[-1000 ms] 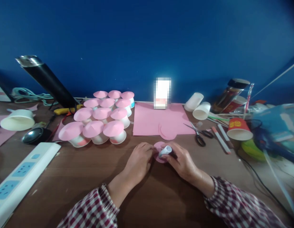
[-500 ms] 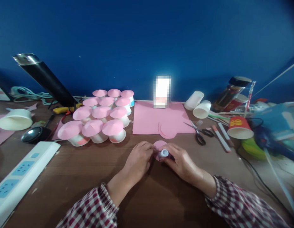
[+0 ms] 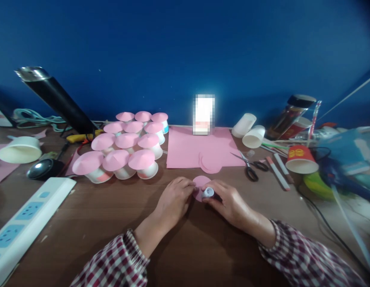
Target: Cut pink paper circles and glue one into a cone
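A pink paper disc [image 3: 199,182] lies on the brown table between my hands. My left hand [image 3: 178,198] has its fingers closed on the disc's left edge. My right hand [image 3: 228,202] grips a small whitish tube [image 3: 208,192], which stands over the disc's right part; its lower end is hidden. Just behind, more pink cut rounds [image 3: 211,164] overlap the front edge of a pink paper sheet [image 3: 185,149]. To the left, several upturned paper cups carry pink cone tops [image 3: 115,160] in rows.
Scissors [image 3: 251,173] and two pale sticks [image 3: 277,173] lie right of the sheet. White cups [image 3: 254,136] and a red cup [image 3: 301,159] are farther right. A power strip [image 3: 32,223] and a black flask [image 3: 59,99] occupy the left.
My right hand has shifted the tube slightly to the right over the disc, baring more of its pink surface. My left hand has hardly moved.
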Motion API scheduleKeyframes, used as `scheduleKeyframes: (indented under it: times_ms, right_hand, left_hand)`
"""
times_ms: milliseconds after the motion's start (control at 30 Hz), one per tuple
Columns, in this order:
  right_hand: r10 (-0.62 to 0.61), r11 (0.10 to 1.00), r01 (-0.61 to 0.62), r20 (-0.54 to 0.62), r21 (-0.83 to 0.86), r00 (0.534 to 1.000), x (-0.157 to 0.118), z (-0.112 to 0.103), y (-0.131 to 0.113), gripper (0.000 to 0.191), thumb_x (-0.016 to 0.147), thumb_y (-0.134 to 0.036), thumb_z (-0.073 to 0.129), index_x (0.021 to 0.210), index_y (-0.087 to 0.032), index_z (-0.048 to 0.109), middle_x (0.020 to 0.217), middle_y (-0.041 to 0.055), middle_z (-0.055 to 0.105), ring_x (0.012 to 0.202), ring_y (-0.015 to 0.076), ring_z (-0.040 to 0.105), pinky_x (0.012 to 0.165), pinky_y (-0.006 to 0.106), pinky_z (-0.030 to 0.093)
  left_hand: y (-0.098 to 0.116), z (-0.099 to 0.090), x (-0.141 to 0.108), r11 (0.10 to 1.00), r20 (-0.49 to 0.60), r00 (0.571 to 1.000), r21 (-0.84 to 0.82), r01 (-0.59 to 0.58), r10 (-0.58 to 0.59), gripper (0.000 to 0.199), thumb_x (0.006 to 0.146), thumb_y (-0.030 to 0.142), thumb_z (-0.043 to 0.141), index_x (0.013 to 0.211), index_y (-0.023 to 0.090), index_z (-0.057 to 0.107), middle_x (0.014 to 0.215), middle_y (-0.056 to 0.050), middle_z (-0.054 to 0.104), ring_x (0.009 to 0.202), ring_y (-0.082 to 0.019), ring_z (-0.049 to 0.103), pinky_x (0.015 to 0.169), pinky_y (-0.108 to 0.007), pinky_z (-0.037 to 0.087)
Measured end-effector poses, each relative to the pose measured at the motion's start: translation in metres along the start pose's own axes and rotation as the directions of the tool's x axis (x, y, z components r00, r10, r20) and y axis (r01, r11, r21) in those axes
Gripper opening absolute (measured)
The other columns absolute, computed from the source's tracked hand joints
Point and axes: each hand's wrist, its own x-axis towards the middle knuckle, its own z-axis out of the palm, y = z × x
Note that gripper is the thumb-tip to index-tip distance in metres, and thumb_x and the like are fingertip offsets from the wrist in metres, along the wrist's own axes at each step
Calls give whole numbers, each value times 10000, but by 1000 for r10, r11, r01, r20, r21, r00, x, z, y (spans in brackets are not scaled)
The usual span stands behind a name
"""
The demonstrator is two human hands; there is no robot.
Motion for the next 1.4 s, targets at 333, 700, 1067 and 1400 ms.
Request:
scheduleKeyframes:
  times_ms: [333,700,1067,1400]
  right_hand:
    - [40,999,-40,15,-17,999,-2,-2,2,87,859,-196,622,943,-207,602,919,34,649,857,187,582,758,283,437]
    - [247,936,-204,-121,287,961,-1,-6,7,176,905,-328,538,981,-178,590,839,30,663,766,175,618,698,272,497]
    - [10,999,-10,1,53,1000,2,1,-2,126,881,-171,577,995,-205,616,987,60,662,928,201,601,825,310,472]
    - [-19,1000,19,36,-15,999,2,-3,-3,76,868,-173,589,936,-197,612,951,57,665,891,195,603,785,303,478]
  left_hand:
    - [-1,0,0,1000,-1,1000,-6,-11,11,275,819,52,516,1010,183,664,1036,-55,662,983,-206,544,872,-381,466]
    - [2,-5,1,999,6,1000,-41,6,-6,332,764,20,538,1018,185,675,1040,-58,660,1000,-213,549,901,-404,461]
    - [1,-2,1,1000,-8,1000,-16,-12,12,280,789,19,524,967,186,662,1013,-54,661,966,-198,551,876,-381,467]
    - [0,-2,1,999,-5,999,5,-46,46,261,811,38,510,987,169,650,1004,-71,658,955,-201,559,870,-384,474]
